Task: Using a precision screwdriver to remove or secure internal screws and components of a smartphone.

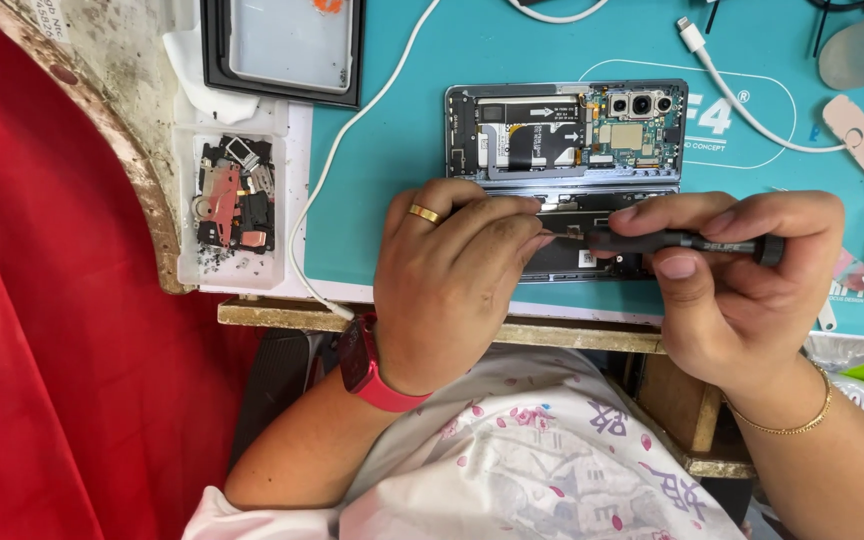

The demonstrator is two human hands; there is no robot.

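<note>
**Opened phone under screwdriver on teal mat**

Working at a tabletop [512, 335] covered by a teal mat [402, 150], both hands meet over an opened phone [564, 130]. The right hand [742, 280] is clamped on a black screwdriver [692, 241]; the left hand [452, 270] presses fingertips on the phone's lower edge. A parts tray [235, 200] and white cable [322, 190] lie left; red cloth [52, 350] hangs beyond.

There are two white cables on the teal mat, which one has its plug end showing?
The right-hand white cable: its plug lies bare on the teal mat near the top. The left-hand white cable runs along the mat's left edge toward the left hand, no plug visible.
</note>
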